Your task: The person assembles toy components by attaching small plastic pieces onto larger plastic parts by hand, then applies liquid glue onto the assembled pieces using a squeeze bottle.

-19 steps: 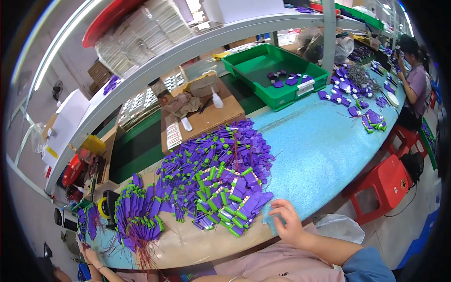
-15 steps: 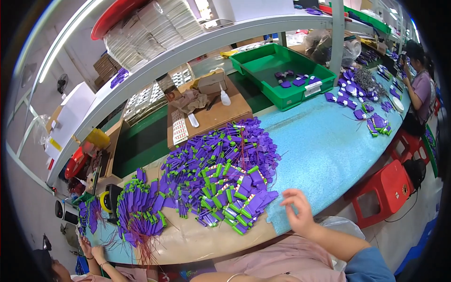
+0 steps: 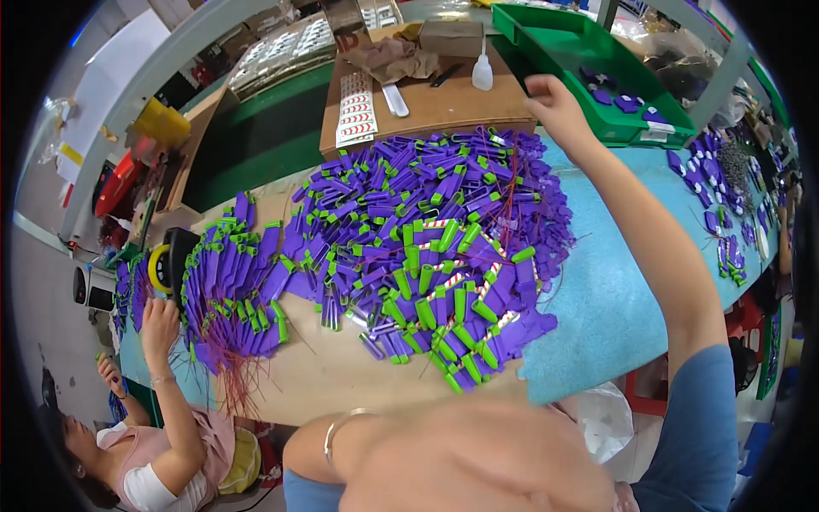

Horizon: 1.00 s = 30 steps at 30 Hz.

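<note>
My right hand (image 3: pixel 556 109) reaches far forward over the right edge of the brown board (image 3: pixel 426 102), beside the green tray (image 3: pixel 589 64). Its fingers are loosely bent and apart, with nothing visible in them. A white squeeze bottle (image 3: pixel 483 73) stands just left of it. My left hand (image 3: pixel 478 456), a bracelet on its wrist, looms large and smeared by motion at the lower edge; its fingers cannot be made out. Ahead of it spreads a big heap of purple pieces with green ends (image 3: pixel 409 222). Several pieces at the heap's near side bear red-and-white striped stickers.
On the board lie a sticker sheet (image 3: pixel 357 107), a white flat tool (image 3: pixel 395 101) and crumpled brown paper (image 3: pixel 388 58). More purple pieces with red wires (image 3: pixel 230 282) lie left, by a yellow-and-black tape roll (image 3: pixel 171 264). A co-worker's hand (image 3: pixel 159 328) is beyond.
My right hand has gone from the near table edge far forward to the board. My left hand has come into view at the bottom. The view has shifted, and the co-worker's arm is raised further.
</note>
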Motion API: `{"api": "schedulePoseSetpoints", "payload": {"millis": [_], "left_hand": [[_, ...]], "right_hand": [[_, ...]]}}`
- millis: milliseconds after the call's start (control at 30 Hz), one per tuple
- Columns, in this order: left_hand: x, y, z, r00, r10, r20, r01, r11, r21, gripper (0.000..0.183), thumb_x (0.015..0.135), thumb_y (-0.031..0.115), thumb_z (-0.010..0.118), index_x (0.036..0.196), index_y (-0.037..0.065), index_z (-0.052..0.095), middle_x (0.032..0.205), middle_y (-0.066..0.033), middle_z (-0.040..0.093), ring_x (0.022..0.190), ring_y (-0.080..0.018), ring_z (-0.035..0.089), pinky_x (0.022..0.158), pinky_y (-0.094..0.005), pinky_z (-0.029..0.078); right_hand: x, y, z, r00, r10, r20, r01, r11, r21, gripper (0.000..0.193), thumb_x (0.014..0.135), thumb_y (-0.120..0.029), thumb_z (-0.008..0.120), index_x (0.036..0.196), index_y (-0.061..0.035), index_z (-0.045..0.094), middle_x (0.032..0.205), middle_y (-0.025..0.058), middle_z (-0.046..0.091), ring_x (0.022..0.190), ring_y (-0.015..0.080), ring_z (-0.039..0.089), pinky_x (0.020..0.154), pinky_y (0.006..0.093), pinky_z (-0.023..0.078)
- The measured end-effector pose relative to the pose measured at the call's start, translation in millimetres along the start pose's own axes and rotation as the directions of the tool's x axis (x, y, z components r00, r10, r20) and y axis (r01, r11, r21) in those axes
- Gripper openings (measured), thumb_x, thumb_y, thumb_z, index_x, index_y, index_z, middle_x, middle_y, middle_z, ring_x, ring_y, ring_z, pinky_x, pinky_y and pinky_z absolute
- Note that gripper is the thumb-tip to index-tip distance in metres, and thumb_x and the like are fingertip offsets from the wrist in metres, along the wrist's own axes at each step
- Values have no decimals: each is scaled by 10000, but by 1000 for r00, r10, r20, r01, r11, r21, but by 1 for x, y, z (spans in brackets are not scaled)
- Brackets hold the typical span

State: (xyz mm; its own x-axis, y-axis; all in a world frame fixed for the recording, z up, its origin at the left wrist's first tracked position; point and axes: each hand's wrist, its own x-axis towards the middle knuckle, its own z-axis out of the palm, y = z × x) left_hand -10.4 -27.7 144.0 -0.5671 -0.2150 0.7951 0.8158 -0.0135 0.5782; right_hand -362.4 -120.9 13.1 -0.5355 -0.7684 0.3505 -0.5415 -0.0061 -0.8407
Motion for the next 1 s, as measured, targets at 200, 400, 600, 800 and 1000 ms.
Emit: {"api": "schedulePoseSetpoints", "payload": {"millis": [200, 400, 600, 800, 1000], "left_hand": [[-4, -43, -27, 942, -330, 59, 299, 747, -594, 357, 920, 283, 651, 1009, -63, 660, 1024, -176, 668, 847, -279, 627, 714, -336, 512], [-4, -69, -41, 908, -377, 184, 380, 556, -739, 302, 882, 237, 702, 1031, -24, 668, 1005, -149, 665, 887, -272, 618, 736, -338, 491], [-70, -63, -26, 867, -495, -60, 434, 692, 576, 324, 733, 111, 703, 1039, 16, 651, 1042, -130, 633, 924, -327, 595, 797, -435, 472], [-147, -105, 6, 793, -596, -126, 54, -137, 989, 409, 865, 187, 577, 1272, 186, 613, 1363, -101, 527, 1277, -268, 463, 1040, -479, 322], [-148, -104, -17, 817, -570, -86, -51, -220, 974, 424, 814, 86, 626, 1223, 194, 656, 1372, -121, 515, 1278, -309, 458, 1079, -490, 294]], "right_hand": [[103, 55, 57, 959, -189, -209, 157, 974, -162, 578, 852, -263, 714, 1304, -12, 455, 1072, 128, 601, 904, 197, 620, 785, 300, 516], [122, 51, 68, 971, -183, -155, 123, 934, -334, 289, 871, -107, 608, 1063, -8, 416, 834, 143, 579, 753, 281, 608, 665, 393, 494], [-7, -22, -21, 999, -32, 37, 18, 944, 330, 391, 897, -109, 592, 1222, -27, 392, 791, 132, 582, 648, 210, 594, 627, 300, 493], [-243, -63, -81, 917, 344, 202, -381, 905, 189, 304, 1000, -210, 471, 1177, 12, 580, 622, -1, 545, 555, 72, 533, 508, 221, 398], [-352, -85, -74, 839, 460, 289, -530, 810, 251, 184, 932, -57, 558, 1045, -3, 693, 698, 42, 648, 624, 81, 607, 583, 228, 471]]}}
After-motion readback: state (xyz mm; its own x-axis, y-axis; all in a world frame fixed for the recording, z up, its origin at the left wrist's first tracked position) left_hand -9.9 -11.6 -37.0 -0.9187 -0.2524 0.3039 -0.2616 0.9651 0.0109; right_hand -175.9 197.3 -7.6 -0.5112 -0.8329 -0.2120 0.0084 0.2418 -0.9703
